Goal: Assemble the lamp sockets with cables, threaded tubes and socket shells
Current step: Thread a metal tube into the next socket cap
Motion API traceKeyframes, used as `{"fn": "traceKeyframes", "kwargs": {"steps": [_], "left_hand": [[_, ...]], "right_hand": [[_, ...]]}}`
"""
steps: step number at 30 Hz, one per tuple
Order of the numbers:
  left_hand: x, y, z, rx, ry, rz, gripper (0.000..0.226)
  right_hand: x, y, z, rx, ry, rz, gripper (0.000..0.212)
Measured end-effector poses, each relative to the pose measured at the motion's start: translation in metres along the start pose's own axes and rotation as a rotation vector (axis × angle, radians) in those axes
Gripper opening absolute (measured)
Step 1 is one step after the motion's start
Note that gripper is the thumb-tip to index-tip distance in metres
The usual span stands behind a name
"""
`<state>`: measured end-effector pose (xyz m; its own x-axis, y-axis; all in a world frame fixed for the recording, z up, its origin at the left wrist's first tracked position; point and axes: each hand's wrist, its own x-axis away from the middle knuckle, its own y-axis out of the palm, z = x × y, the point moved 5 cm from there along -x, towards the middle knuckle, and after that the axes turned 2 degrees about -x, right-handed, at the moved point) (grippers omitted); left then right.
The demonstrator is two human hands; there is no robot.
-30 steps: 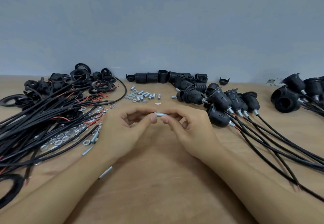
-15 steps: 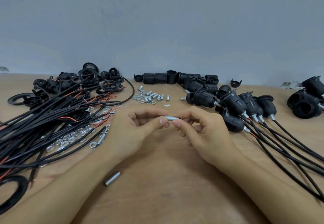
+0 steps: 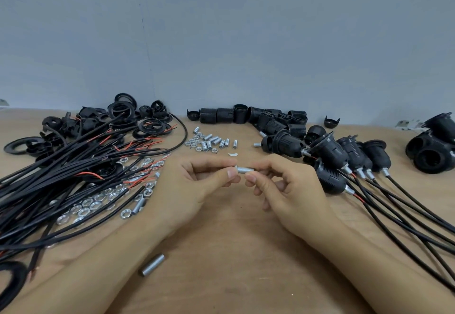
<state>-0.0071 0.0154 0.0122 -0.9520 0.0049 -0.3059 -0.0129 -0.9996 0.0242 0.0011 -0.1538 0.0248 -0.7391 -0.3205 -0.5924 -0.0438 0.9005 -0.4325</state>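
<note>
Head view: the left hand (image 3: 197, 188) and right hand (image 3: 285, 190) pinch opposite ends of a threaded tube (image 3: 245, 169) (silvery, level) above the table (image 3: 234, 252), between the cables (image 3: 61, 178) and assembled sockets (image 3: 330, 156).

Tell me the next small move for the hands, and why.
Probably spin the nut down the threaded tube. Both hands pinch it above the table: the left hand at its left end, where a nut seems to sit, the right hand at its other end. No cable is in either grip.
</note>
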Motion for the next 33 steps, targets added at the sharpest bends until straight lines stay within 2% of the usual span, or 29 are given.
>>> {"fn": "traceKeyframes", "kwargs": {"steps": [3,8,13,15,22,27,33], "left_hand": [[0.0,0.0,0.003,-0.04,0.024,0.017,0.022],[0.0,0.0,0.002,0.021,-0.049,0.005,0.02],[0.002,0.004,0.005,-0.05,0.017,-0.005,0.013],[0.002,0.004,0.004,-0.09,0.03,0.014,0.017],[0.001,0.002,0.002,0.032,-0.065,0.042,0.027],[0.002,0.005,0.002,0.167,-0.119,-0.031,0.026],[0.004,0.004,0.001,0.147,-0.115,-0.026,0.026]], "right_hand": [[0.0,0.001,-0.001,-0.006,-0.008,0.0,0.018],[0.001,0.0,-0.005,0.042,-0.051,0.002,0.012],[0.0,0.003,-0.013,0.043,-0.081,0.002,0.022],[-0.001,0.003,-0.011,-0.002,-0.042,-0.002,0.029],[-0.001,-0.002,-0.007,-0.067,0.004,-0.004,0.025],[0.0,-0.004,-0.008,-0.102,0.0,0.01,0.027],[0.001,-0.001,-0.006,-0.137,0.056,-0.011,0.024]]}}
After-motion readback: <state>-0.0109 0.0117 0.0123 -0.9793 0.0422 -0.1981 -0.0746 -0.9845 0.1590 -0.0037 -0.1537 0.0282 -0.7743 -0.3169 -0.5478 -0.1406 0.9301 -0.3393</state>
